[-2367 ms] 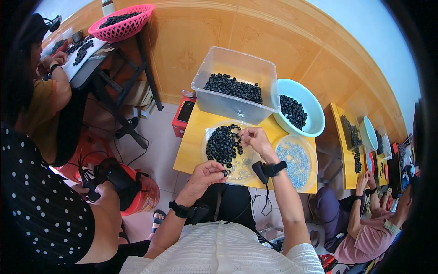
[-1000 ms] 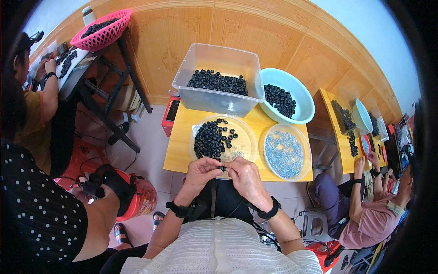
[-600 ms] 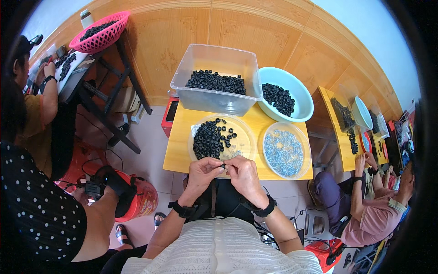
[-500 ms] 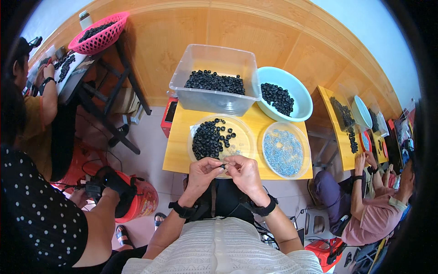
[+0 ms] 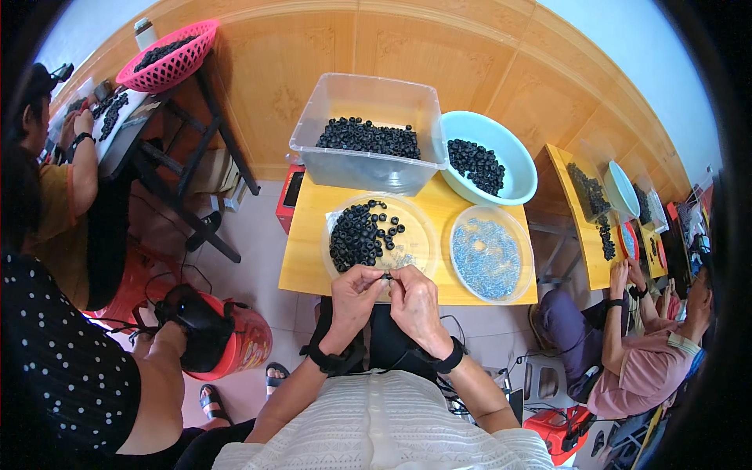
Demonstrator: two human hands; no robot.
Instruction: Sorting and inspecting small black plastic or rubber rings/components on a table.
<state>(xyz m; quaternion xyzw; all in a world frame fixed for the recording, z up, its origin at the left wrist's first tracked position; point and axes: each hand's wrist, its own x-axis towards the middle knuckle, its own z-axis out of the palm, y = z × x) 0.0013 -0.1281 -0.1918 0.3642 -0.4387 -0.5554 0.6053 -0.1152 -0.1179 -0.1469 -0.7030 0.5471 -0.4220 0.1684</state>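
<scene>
My left hand [image 5: 352, 304] and my right hand [image 5: 417, 307] meet over the near rim of a round clear tray [image 5: 429, 252]. Between their fingertips both pinch a small black ring-like part [image 5: 386, 276], mostly covered by the fingers. On the left side of that tray lies a heap of black round parts [image 5: 356, 236], with several loose ones beside it. A few tiny shiny pieces [image 5: 404, 260] rest close to my fingers. To the right, another round clear tray [image 5: 526, 274] holds many thin silvery-blue pieces [image 5: 486, 254], too small to name exactly.
Behind the trays stand a clear plastic bin [image 5: 368, 176] and a light blue basin [image 5: 513, 192], both holding black parts. The yellow table [image 5: 313, 282] ends just before me. People sit at both sides; a red bucket [image 5: 254, 337] is on the left floor.
My hands have shifted slightly, and the right one has turned so that more of its back shows. The small black part stays between my fingertips. At the left, the person's arm has moved a little.
</scene>
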